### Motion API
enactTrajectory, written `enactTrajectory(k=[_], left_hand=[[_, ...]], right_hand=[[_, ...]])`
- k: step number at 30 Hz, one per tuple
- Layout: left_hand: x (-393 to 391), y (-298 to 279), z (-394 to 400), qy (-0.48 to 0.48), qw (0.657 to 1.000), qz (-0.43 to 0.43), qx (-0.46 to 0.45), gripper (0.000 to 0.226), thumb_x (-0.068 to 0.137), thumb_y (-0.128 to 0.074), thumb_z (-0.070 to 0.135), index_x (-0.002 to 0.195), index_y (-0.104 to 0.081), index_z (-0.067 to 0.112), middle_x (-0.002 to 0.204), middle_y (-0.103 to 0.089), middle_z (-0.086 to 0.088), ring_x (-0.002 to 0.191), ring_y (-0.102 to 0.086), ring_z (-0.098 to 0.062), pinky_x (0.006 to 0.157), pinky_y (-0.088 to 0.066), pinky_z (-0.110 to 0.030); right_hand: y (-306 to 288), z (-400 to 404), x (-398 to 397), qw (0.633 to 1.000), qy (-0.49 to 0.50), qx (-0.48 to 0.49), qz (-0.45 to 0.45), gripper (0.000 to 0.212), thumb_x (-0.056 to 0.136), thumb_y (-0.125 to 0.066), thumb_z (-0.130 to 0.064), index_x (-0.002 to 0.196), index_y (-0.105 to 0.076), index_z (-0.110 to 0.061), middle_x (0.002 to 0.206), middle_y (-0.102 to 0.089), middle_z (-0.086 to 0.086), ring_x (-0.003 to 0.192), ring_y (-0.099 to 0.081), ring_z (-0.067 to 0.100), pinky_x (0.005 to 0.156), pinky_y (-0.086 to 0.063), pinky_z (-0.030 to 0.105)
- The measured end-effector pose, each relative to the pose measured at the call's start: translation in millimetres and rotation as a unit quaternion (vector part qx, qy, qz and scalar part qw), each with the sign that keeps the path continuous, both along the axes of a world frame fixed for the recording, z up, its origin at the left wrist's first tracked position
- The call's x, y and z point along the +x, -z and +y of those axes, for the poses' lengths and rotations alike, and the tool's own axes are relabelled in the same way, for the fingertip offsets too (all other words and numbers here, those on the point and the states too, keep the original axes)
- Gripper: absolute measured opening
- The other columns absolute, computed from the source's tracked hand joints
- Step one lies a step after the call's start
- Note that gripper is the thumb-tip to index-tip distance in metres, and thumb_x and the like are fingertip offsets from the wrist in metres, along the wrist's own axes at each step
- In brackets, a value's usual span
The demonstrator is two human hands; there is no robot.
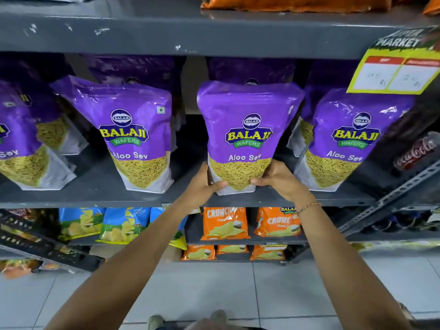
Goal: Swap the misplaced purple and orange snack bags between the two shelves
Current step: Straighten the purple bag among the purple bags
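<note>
A purple Aloo Sev bag (245,129) stands upright on the middle grey shelf (100,184), between other purple bags. My left hand (206,184) grips its lower left corner. My right hand (277,178) grips its lower right corner, with a thin bracelet on that wrist. Orange snack bags (295,2) lie on the shelf above, at the top edge of the view. More purple bags stand to the left (133,132) and right (347,141), with others behind them.
Orange Crunchex bags (225,222) and blue-green chip bags (123,225) fill the lower shelves. A yellow price tag (392,72) hangs at the upper right. A cola bottle (414,151) lies at the right end. White floor tiles (214,289) lie below.
</note>
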State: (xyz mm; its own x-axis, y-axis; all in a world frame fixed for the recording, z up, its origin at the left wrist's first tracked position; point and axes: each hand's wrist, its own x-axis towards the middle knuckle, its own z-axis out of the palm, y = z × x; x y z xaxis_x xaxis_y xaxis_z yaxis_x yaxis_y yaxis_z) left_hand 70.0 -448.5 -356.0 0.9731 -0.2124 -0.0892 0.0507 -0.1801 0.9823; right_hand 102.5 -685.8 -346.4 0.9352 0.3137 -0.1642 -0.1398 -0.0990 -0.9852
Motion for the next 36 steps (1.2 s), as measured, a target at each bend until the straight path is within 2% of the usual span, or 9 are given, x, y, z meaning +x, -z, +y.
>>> enactTrajectory(k=[3, 6, 10, 12, 16, 22, 28, 32, 36], left_hand=[[15, -2, -4, 0.022, 1.000, -0.008, 0.014, 0.077, 0.068, -0.077, 0.040, 0.133, -0.038, 0.025, 0.137, -0.055, -0.002, 0.127, -0.051, -0.016, 0.109, -0.040, -0.047], [21, 1, -4, 0.034, 0.999, -0.002, 0.013, 0.070, 0.077, -0.073, 0.028, 0.137, -0.037, 0.021, 0.138, -0.055, -0.002, 0.127, -0.052, -0.015, 0.109, -0.040, -0.048], [21, 3, -7, 0.023, 0.999, 0.008, 0.021, 0.062, 0.073, -0.074, 0.040, 0.126, -0.042, 0.035, 0.134, -0.057, 0.002, 0.124, -0.054, -0.013, 0.108, -0.042, -0.046], [20, 4, -9, 0.020, 0.999, 0.007, 0.025, 0.059, 0.073, -0.073, 0.040, 0.123, -0.042, 0.039, 0.134, -0.057, 0.003, 0.124, -0.054, -0.013, 0.108, -0.042, -0.046], [19, 7, -14, 0.018, 0.999, 0.001, 0.027, 0.063, 0.081, -0.070, 0.030, 0.134, -0.037, 0.026, 0.136, -0.056, 0.001, 0.124, -0.053, -0.012, 0.108, -0.042, -0.043], [17, 3, -19, 0.026, 0.998, 0.005, 0.051, 0.058, 0.089, -0.060, 0.028, 0.138, -0.029, 0.024, 0.138, -0.051, 0.001, 0.125, -0.050, -0.015, 0.104, -0.043, -0.033], [17, 3, -21, 0.014, 0.998, 0.003, 0.055, 0.056, 0.088, -0.061, 0.029, 0.136, -0.032, 0.022, 0.136, -0.053, 0.001, 0.121, -0.052, -0.014, 0.101, -0.044, -0.030], [13, 4, -23, 0.004, 0.999, 0.011, 0.038, 0.057, 0.088, -0.061, 0.028, 0.137, -0.031, 0.020, 0.137, -0.052, -0.001, 0.123, -0.052, -0.015, 0.097, -0.044, -0.027], [12, 2, -24, 0.006, 0.999, 0.026, 0.040, 0.057, 0.089, -0.061, 0.029, 0.137, -0.031, 0.021, 0.138, -0.052, -0.001, 0.121, -0.052, -0.014, 0.095, -0.044, -0.026]], right_hand=[[1, -3, 0, 0.999, 0.027, -0.008, -0.018, 0.049, 0.070, -0.073, 0.009, 0.114, -0.058, -0.007, 0.111, -0.067, 0.013, 0.106, -0.062, 0.028, 0.094, -0.050, 0.043], [2, -3, 1, 0.999, 0.027, -0.012, -0.032, 0.045, 0.073, -0.072, 0.007, 0.110, -0.059, -0.016, 0.106, -0.068, 0.006, 0.103, -0.063, 0.023, 0.088, -0.054, 0.032], [1, -5, -2, 0.999, -0.004, -0.018, -0.038, 0.051, 0.078, -0.069, 0.001, 0.123, -0.051, -0.016, 0.116, -0.065, -0.002, 0.109, -0.062, 0.012, 0.089, -0.052, 0.023], [0, -6, -2, 0.999, -0.019, -0.025, -0.034, 0.058, 0.076, -0.073, -0.003, 0.127, -0.048, -0.017, 0.123, -0.063, -0.002, 0.115, -0.060, 0.010, 0.094, -0.050, 0.025], [1, -6, -4, 0.999, 0.003, -0.033, -0.040, 0.065, 0.067, -0.081, -0.007, 0.123, -0.051, -0.020, 0.127, -0.063, 0.004, 0.121, -0.057, 0.020, 0.100, -0.048, 0.036], [5, -1, -11, 0.996, 0.062, -0.029, -0.060, 0.060, 0.070, -0.077, 0.002, 0.121, -0.051, -0.015, 0.117, -0.065, 0.001, 0.110, -0.061, 0.014, 0.089, -0.053, 0.022], [8, -1, -13, 0.996, 0.058, -0.023, -0.057, 0.058, 0.074, -0.075, 0.001, 0.123, -0.051, -0.017, 0.122, -0.063, 0.004, 0.111, -0.061, 0.012, 0.091, -0.053, 0.025], [6, -1, -12, 0.997, 0.051, -0.011, -0.055, 0.055, 0.074, -0.072, 0.005, 0.118, -0.051, -0.020, 0.120, -0.063, 0.003, 0.110, -0.060, 0.013, 0.082, -0.054, 0.019], [7, 2, -16, 0.997, 0.055, 0.000, -0.054, 0.053, 0.075, -0.071, 0.006, 0.116, -0.051, -0.021, 0.116, -0.063, -0.001, 0.112, -0.057, 0.017, 0.082, -0.054, 0.017]])
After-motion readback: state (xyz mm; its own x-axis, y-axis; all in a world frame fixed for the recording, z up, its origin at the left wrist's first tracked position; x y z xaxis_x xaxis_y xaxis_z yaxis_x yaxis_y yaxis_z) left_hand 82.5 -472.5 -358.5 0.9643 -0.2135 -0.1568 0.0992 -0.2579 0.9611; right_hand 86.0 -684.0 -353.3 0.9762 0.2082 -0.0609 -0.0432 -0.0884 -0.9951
